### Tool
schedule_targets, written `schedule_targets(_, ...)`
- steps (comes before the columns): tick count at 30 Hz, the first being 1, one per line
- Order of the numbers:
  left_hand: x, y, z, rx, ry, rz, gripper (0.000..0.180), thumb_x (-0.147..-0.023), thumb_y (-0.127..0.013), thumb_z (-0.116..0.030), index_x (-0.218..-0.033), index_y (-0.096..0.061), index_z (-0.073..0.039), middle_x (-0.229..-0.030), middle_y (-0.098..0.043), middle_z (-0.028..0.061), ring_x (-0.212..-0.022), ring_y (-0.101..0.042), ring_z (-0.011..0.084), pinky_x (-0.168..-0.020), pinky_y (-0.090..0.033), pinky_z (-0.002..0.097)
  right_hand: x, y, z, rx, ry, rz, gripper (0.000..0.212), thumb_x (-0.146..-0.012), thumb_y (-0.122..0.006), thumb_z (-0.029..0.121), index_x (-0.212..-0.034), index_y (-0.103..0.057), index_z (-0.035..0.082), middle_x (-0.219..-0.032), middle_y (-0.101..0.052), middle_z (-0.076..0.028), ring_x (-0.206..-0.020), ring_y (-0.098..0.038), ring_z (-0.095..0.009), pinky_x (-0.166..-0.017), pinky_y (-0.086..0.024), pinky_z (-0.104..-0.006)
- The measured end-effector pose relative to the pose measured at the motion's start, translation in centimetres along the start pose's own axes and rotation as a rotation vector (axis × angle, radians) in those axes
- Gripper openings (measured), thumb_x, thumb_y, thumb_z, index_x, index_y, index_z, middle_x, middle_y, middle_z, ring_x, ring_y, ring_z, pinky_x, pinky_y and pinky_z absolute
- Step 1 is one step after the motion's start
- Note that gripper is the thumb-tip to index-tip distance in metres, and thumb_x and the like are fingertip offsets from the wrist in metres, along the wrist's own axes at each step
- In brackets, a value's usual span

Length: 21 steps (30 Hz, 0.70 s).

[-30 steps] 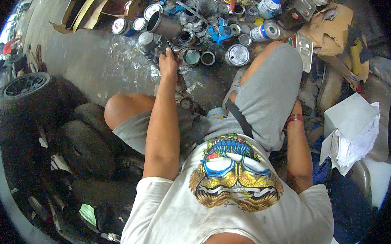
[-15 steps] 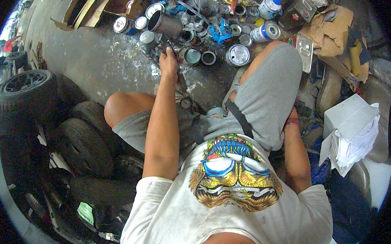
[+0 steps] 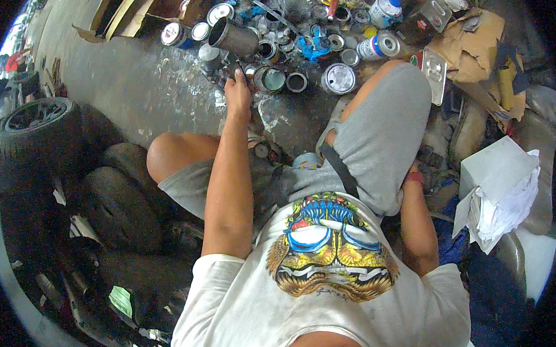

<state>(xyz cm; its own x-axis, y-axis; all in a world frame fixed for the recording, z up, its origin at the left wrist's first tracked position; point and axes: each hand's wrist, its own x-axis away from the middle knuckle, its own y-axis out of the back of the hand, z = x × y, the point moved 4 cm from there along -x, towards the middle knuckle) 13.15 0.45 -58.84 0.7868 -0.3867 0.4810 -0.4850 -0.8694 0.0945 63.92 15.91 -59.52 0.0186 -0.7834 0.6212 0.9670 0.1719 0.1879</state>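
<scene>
Stretched out ahead, my left hand point(image 3: 237, 95) is closed around the dark handle of what looks like a spray gun point(image 3: 224, 69), with a pale round-topped cup point(image 3: 209, 53) at its left. Just right of the fingers stands an open can of grey-green liquid point(image 3: 273, 79). Beside that is a small open dark can point(image 3: 296, 82). A large dark container point(image 3: 233, 38) leans beyond the gun. My right hand point(image 3: 414, 169) rests beside my raised right leg; the leg hides its fingers, and a red band circles the wrist.
Many paint cans and lids crowd the floor ahead, among them a lidded can point(image 3: 339, 78) and a blue crumpled cloth point(image 3: 313, 46). Stacked tyres point(image 3: 38, 136) stand at the left. Torn cardboard point(image 3: 473, 48) and a white box of papers point(image 3: 498, 179) lie at the right.
My left hand has shifted very slightly left and tilted with the gun still in it. My right arm stays in almost the same place.
</scene>
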Motion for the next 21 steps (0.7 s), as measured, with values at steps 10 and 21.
schedule_targets(10,1.7,-1.4,-0.6,-0.409,-0.297,0.117,0.037,-0.109,-0.051,-0.022,-0.137,-0.057,0.002,-0.119,-0.069,0.0190,-0.110,-0.066,0.0324,-0.097,-0.049,0.0403,6.3,-4.8,18.2,-0.062,0.743,-0.224,0.039,-0.106,-0.062,0.025,-0.135,-0.056,0.000,-0.133,-0.063,-0.013,-0.126,-0.059,-0.025,-0.110,-0.045,-0.0380)
schedule_targets(21,1.6,-1.7,-0.8,-0.522,-0.365,0.091,0.040,-0.107,-0.052,-0.024,-0.137,-0.056,0.002,-0.124,-0.067,0.0271,-0.117,-0.063,0.0424,-0.099,-0.047,0.0469,8.3,-9.3,21.3,0.337,0.956,-0.200,0.035,-0.101,-0.068,0.020,-0.129,-0.062,0.001,-0.128,-0.066,-0.014,-0.122,-0.060,-0.027,-0.108,-0.044,-0.0393)
